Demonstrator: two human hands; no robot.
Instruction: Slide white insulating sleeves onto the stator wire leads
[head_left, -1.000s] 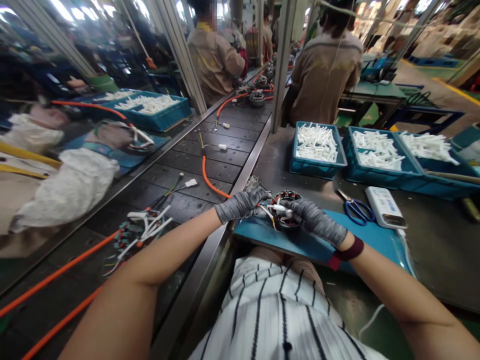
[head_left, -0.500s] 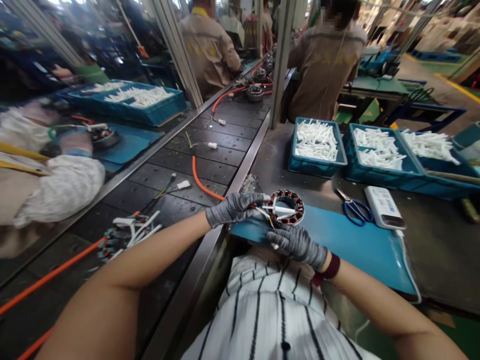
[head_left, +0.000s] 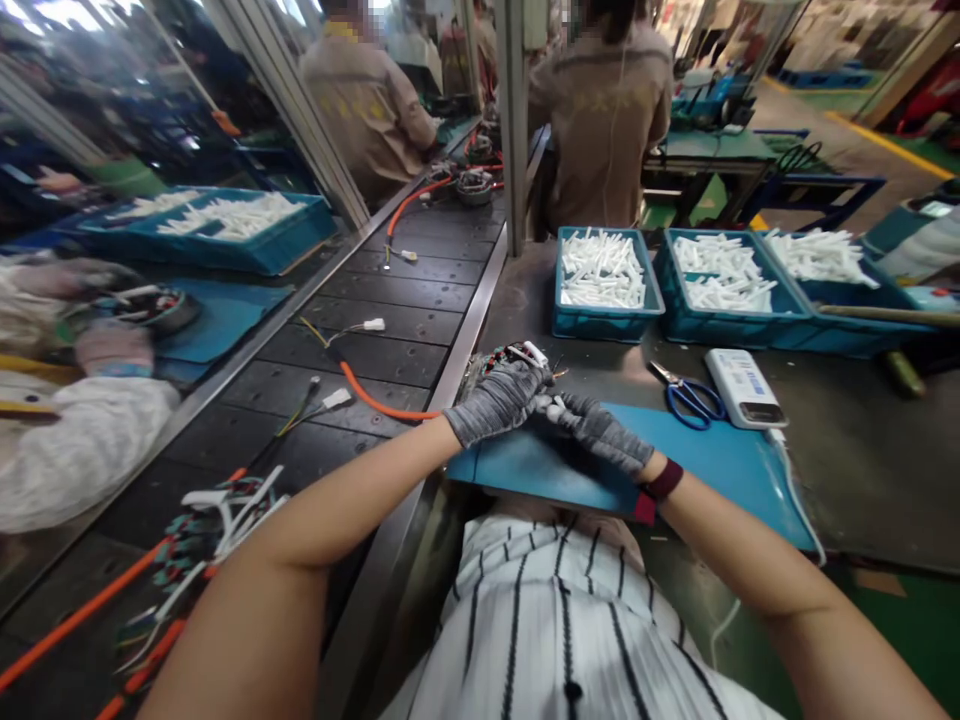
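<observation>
Both my hands wear grey gloves and meet over the near-left part of the blue mat (head_left: pixel 697 490). My left hand (head_left: pixel 502 400) is closed around the wires of a ring-shaped motor stator (head_left: pixel 504 356) and hides most of it. The stator lies tilted behind that hand, with a white tube (head_left: pixel 535 353) on its far side. Thin bare wire ends (head_left: pixel 561 373) stick out past my left fingertips. My right hand (head_left: pixel 600 432) pinches short white sleeves (head_left: pixel 553 408) at the left fingertips; how the wires sit in them is hidden.
Blue bins (head_left: pixel 607 322) of white tubes stand behind the mat. Blue-handled scissors (head_left: pixel 694 402) and a white device (head_left: pixel 746 388) lie to the right. On the left, a slatted conveyor (head_left: pixel 420 290) carries stators and orange cables (head_left: pixel 375 402). A co-worker's gloved hands (head_left: pixel 112 345) work across it.
The stator has moved from between my hands to behind my left hand, and its ring is now mostly covered. My right hand has risen to meet my left fingertips. The head view has shifted.
</observation>
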